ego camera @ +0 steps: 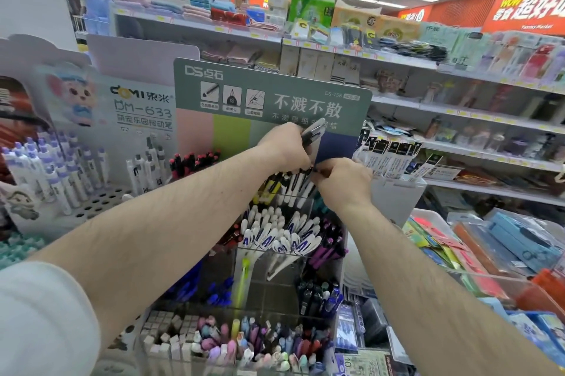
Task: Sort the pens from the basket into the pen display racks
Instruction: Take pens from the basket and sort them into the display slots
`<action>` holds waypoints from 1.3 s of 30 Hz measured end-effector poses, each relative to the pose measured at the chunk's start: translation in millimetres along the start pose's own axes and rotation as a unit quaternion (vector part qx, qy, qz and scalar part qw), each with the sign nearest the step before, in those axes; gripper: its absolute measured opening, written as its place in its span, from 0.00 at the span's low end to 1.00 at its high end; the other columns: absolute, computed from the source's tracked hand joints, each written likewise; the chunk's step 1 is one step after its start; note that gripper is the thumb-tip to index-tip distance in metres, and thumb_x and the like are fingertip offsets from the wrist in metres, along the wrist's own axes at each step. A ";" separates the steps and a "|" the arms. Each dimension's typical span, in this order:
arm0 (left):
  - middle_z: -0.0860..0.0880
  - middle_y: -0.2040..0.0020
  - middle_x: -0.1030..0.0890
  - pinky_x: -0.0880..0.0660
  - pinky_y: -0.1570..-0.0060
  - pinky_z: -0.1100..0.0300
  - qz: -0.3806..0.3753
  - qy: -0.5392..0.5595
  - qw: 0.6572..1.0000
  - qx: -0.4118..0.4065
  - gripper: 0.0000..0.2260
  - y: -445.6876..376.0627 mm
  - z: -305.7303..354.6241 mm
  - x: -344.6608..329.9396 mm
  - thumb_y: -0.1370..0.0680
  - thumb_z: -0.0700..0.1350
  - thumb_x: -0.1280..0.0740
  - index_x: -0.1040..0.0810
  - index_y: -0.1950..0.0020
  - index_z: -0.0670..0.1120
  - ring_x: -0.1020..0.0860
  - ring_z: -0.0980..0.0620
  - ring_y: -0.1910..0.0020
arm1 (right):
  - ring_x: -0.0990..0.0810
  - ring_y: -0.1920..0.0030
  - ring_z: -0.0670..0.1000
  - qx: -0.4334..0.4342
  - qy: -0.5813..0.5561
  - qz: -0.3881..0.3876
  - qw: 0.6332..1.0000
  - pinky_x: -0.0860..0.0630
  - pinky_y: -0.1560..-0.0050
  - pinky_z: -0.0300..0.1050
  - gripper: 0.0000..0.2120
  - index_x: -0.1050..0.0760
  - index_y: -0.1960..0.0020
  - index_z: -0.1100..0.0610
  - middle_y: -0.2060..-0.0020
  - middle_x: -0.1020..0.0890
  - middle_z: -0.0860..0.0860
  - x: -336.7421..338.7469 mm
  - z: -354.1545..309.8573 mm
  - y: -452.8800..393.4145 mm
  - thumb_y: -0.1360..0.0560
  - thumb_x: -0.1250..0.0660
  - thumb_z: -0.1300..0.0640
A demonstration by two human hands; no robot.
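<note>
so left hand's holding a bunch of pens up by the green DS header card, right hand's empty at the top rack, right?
Not quite: the head view shows the right hand pinching a dark pen at the top rack, not empty. The left hand does hold a bunch of pens by the green header card.

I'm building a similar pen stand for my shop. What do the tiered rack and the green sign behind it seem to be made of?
The tiered rack looks like clear, glossy acrylic or similar plastic: pens show through its walls, and the edges catch light. The green sign appears to be a thin, matte printed board, perhaps card or foam board; it is flat with rounded corners and no glare. I cannot tell which.
</note>
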State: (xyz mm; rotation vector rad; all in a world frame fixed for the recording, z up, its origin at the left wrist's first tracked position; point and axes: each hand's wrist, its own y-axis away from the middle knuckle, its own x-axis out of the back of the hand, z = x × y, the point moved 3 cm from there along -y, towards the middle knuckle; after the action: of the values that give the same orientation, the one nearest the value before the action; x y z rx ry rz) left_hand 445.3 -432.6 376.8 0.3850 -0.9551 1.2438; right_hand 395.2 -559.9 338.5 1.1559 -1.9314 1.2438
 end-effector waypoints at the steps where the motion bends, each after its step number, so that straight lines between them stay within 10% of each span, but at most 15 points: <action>1: 0.48 0.65 0.18 0.19 0.62 0.57 -0.002 0.007 1.000 0.001 0.05 0.9 -0.3 0.2 0.31 0.39 0.30 0.22 0.58 0.47 0.17 0.47 0.63 | 0.26 0.40 0.56 -0.007 0.011 -0.010 1.000 0.35 0.40 0.49 0.09 0.17 0.44 0.47 0.48 0.15 0.49 -2.2 0.3 -1.8 0.22 0.32 0.50; 8: 0.51 0.66 0.23 0.25 0.66 0.57 0.072 0.234 0.969 0.030 0.05 23.6 -10.4 18.0 0.25 0.45 0.28 0.23 0.56 0.45 0.26 0.52 0.69 | 0.20 0.49 0.50 -0.012 -0.135 0.096 0.986 0.26 0.43 0.47 0.10 0.17 0.47 0.50 0.56 0.16 0.45 22.8 -2.9 18.1 0.26 0.32 0.58; 17: 0.52 0.69 0.32 0.32 0.76 0.63 0.056 0.635 0.750 0.176 0.14 62.8 -21.7 -12.8 0.19 0.50 0.33 0.31 0.60 0.46 0.33 0.56 0.75 | 0.26 0.69 0.47 0.022 -0.278 -0.097 0.955 0.26 0.65 0.46 0.15 0.21 0.61 0.57 0.68 0.19 0.53 5.5 -42.7 79.5 0.31 0.23 0.45; 23: 0.52 0.75 0.32 0.29 0.72 0.58 0.161 0.601 0.776 0.107 0.17 75.2 -27.0 -10.9 0.20 0.54 0.34 0.34 0.59 0.44 0.31 0.53 0.77 | 0.20 0.65 0.45 0.032 -0.237 -0.094 0.967 0.20 0.60 0.46 0.05 0.17 0.47 0.50 0.64 0.17 0.43 0.8 -40.2 91.3 0.22 0.30 0.54; 28: 0.48 0.74 0.30 0.28 0.70 0.56 0.178 0.586 0.789 0.053 0.17 83.2 -25.0 -8.2 0.22 0.55 0.33 0.34 0.59 0.44 0.30 0.49 0.77 | 0.18 0.63 0.55 -0.022 -0.343 -0.119 0.931 0.21 0.65 0.40 0.09 0.23 0.51 0.42 0.61 0.18 0.54 -1.3 -35.8 98.4 0.22 0.31 0.57; 34: 0.52 0.71 0.35 0.36 0.78 0.62 0.211 0.574 0.789 0.054 0.18 84.3 -36.6 4.6 0.21 0.55 0.35 0.35 0.62 0.46 0.37 0.55 0.77 | 0.25 0.69 0.46 -0.020 -0.394 -0.020 0.919 0.25 0.68 0.40 0.05 0.21 0.55 0.54 0.69 0.20 0.46 13.4 -17.8 102.8 0.24 0.28 0.63; 39: 0.51 0.69 0.35 0.39 0.78 0.62 0.122 0.598 0.786 0.098 0.16 86.9 -40.6 -7.4 0.20 0.52 0.34 0.35 0.62 0.47 0.38 0.55 0.78 | 0.22 0.68 0.46 -0.126 -0.548 0.066 0.824 0.21 0.64 0.37 0.07 0.22 0.52 0.58 0.64 0.22 0.52 24.4 -9.1 95.0 0.26 0.28 0.67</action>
State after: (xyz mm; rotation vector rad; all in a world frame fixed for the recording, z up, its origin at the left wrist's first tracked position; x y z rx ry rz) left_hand 381.8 -380.3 327.0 -0.4025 0.2447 1.4762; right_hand 299.9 -541.7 321.4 1.8209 -2.8861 0.2559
